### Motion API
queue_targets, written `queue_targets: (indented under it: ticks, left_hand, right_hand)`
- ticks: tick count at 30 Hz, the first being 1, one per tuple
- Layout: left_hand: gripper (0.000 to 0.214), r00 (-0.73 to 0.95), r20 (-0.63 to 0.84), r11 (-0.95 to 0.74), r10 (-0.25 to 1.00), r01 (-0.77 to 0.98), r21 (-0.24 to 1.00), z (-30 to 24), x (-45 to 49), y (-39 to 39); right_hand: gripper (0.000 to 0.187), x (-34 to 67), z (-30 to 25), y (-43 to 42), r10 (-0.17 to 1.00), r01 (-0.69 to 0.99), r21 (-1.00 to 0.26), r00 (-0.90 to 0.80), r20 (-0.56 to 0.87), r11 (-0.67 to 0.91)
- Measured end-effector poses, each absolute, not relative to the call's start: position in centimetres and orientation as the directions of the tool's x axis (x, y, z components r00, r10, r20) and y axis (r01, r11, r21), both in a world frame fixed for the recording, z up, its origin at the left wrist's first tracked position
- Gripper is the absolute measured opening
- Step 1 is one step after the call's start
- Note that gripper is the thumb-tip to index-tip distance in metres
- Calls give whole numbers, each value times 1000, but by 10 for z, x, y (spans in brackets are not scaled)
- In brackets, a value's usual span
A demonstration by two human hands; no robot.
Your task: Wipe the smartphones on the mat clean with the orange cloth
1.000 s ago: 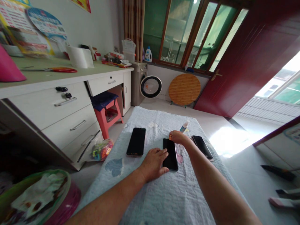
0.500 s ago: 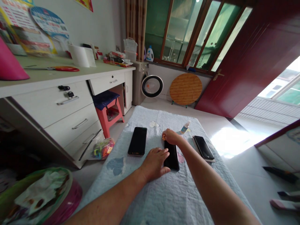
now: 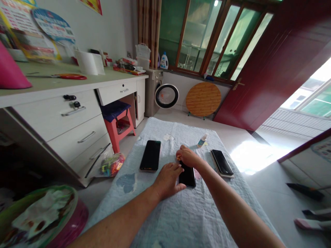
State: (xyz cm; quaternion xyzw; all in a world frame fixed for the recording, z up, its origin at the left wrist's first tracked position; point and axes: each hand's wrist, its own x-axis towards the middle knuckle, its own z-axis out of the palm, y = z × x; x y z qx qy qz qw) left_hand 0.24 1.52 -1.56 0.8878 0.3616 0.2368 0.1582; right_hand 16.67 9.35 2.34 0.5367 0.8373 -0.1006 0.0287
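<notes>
A black smartphone [image 3: 187, 177] lies screen up on the light blue quilted cloth [image 3: 176, 220]. My left hand [image 3: 168, 177] holds it at its left edge, fingertips over the screen's side and thumb by the lower corner. My right hand [image 3: 188, 156] is closed over the phone's top end, pinching a small orange wad [image 3: 178, 157], perhaps of cloth, that shows at the fingertips. Most of that wad is hidden. To the left lies a second black phone [image 3: 150, 155]. On the right, another phone [image 3: 222, 162] rests on a pale flat object. A small spray bottle [image 3: 202, 141] stands behind my right hand.
A pink and green waste bin [image 3: 80, 213] stands at the lower left, beside a bag of colourful bits [image 3: 111, 164]. A white desk [image 3: 77, 120] runs along the left, with a red stool [image 3: 120, 124] under it. The washing machine door [image 3: 167, 96] hangs open.
My right hand has shifted slightly down along the phone's top end with the orange wad. My left hand keeps its hold. The whole view has moved a little.
</notes>
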Motion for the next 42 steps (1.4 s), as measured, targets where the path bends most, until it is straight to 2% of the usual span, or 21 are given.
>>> queue_targets:
  ticks: [7,14,17,23,26,32,37,39,42]
  left_hand:
    - [55,617,320,-690,719,579,434,-17,2,15]
    - [57,601,330,-680,728,573,457,-17,3,13]
    - [70,535,347,-635,770,594,494,-20,4,12]
    - [114,389,428,-574,816,636,516,-27,8,12]
    - [124,367,430,-559,825,644,522,-28,8,13]
    - [126,370,413,-550,832,638,539,-28,8,13]
    - [123,388,395,-552,833,633,542,-27,7,13]
    - [122,397,411,-570,821,615,544,-26,7,13]
    - [118,396,427,-581,813,595,555,-25,7,13]
  right_hand:
    - [25,160,24,113,936,948,-43,-317,-152,314]
    - [22,156,28,106,908,926,-20,-375,-189,378]
    - [20,155,32,97,878,901,-42,-430,-210,431]
    - [21,151,39,76,836,863,-79,-504,-216,499]
    - [20,148,42,62,807,836,-93,-547,-223,541]
    - [22,143,49,33,805,837,-165,-547,-232,521]
    - [19,146,48,38,758,799,-190,-601,-253,570]
    - [19,149,45,52,784,811,-163,-585,-207,562]
    - [20,153,41,76,881,887,-97,-460,-111,452]
